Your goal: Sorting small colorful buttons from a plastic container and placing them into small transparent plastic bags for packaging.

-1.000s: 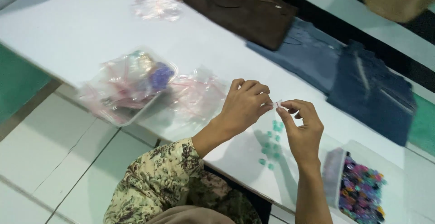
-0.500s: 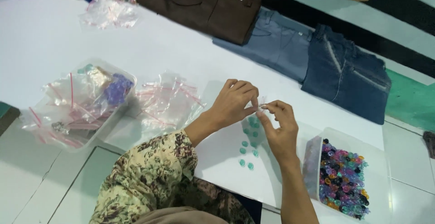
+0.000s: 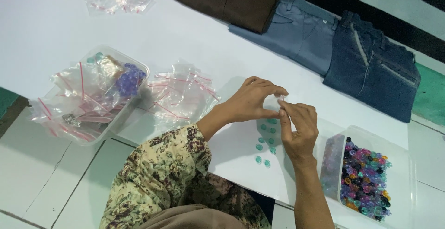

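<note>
My left hand (image 3: 252, 101) and my right hand (image 3: 299, 129) meet above the white table (image 3: 55, 20), both pinching the top edge of a small clear plastic bag (image 3: 273, 106) with a red strip. Several teal beads (image 3: 265, 145) lie loose on the table just under my hands. A floral sleeve covers my left forearm. The bag's contents are hard to make out behind my fingers.
A clear tub of mixed coloured beads (image 3: 366, 178) stands at the right. A pile of empty small bags (image 3: 183, 94) lies left of my hands, beside a tub of filled bags (image 3: 90, 92). Folded brown, grey and blue trousers (image 3: 371, 66) lie along the far edge.
The view has shifted, so everything sits further right and lower in the picture. My hands stay together on the small bag, fingers working along its top edge.
</note>
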